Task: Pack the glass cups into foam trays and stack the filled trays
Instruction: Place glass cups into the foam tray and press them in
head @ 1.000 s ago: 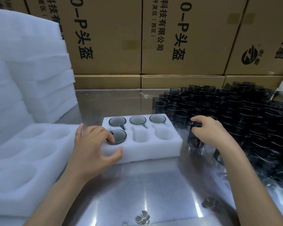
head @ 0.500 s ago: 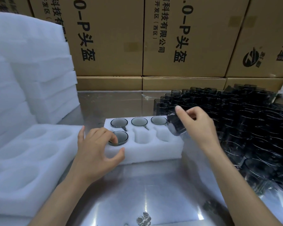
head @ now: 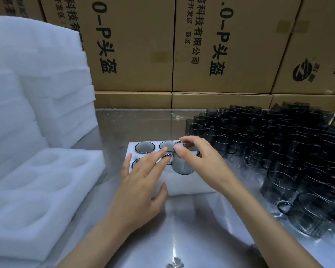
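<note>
- Hanging tilted over the middle of the foam tray, above its front row: a smoky glass cup, rim pinched between thumb and fingertips of the right hand.
- Lying flat over the tray's front-left part: the left hand, fingers straight and spread, fingertips close to the held cup's handle, thumb at the tray's near edge.
- Seated in the tray's back row: two cups in view, one at back left, one at back middle; a third pocket hidden behind the right hand.
- Partly covered by the left fingers: another cup rim at front left.
- Crowding the table's right side: a dense mass of loose glass cups, nearest ones just beside the tray's right end.
- Bare steel table in front of the tray and a strip behind it.
- Sitting left, near the tray but apart from it: an unfilled foam tray, with a tall stack of foam behind.
- Walling the far table edge: cardboard boxes.
</note>
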Demonstrator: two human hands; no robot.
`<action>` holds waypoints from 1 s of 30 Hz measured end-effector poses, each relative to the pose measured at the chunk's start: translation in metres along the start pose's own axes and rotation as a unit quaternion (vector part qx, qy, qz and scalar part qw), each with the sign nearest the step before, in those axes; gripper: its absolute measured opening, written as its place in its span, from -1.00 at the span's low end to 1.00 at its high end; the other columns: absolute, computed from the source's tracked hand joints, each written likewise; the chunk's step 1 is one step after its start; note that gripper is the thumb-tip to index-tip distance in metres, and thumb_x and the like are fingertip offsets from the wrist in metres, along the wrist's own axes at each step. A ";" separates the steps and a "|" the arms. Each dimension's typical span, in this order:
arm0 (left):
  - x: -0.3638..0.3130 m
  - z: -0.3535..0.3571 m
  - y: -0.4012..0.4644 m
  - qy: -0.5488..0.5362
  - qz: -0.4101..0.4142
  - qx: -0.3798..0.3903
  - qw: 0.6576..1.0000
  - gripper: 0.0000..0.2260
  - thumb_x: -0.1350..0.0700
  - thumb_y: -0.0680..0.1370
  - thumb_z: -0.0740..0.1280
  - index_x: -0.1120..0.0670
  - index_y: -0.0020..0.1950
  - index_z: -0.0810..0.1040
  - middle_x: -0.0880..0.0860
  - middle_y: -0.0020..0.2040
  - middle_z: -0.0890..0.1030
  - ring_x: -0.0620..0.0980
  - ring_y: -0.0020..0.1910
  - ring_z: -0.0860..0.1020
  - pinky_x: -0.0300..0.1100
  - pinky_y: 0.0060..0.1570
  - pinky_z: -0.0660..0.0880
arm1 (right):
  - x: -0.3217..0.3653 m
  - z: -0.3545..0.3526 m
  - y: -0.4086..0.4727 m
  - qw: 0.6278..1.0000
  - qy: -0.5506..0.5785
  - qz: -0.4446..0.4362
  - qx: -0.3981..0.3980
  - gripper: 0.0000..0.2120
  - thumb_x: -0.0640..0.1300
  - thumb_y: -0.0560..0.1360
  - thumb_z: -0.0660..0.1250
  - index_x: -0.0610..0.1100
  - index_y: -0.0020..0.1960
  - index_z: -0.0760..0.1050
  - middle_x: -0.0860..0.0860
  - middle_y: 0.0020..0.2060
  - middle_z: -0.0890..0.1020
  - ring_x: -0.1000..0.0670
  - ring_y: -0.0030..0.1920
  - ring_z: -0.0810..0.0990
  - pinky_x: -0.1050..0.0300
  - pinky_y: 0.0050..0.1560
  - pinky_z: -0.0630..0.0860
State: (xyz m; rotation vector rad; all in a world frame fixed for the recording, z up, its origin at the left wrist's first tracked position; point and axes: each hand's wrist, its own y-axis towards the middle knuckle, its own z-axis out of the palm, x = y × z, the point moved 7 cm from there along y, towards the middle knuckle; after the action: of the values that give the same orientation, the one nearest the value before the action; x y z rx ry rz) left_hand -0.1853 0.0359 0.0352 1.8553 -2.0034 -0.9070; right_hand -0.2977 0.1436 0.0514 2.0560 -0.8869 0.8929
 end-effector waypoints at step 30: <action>0.012 0.001 -0.003 -0.014 -0.037 -0.021 0.999 -0.38 -0.09 0.39 0.18 0.08 0.44 0.33 -0.10 0.32 0.46 -0.10 0.31 0.42 -0.17 0.44 -0.08 | 0.003 0.023 -0.002 0.981 -0.166 0.008 -0.096 -0.38 0.48 0.10 0.30 0.04 -0.17 0.18 0.21 -0.28 0.47 0.14 -0.23 0.49 0.26 -0.41 0.26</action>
State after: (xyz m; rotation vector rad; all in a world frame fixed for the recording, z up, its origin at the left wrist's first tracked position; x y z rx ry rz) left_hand -0.1852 0.0244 0.0305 1.9145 -1.9280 -0.9941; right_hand -0.2873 0.1255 0.0414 2.0598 -1.1211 0.4554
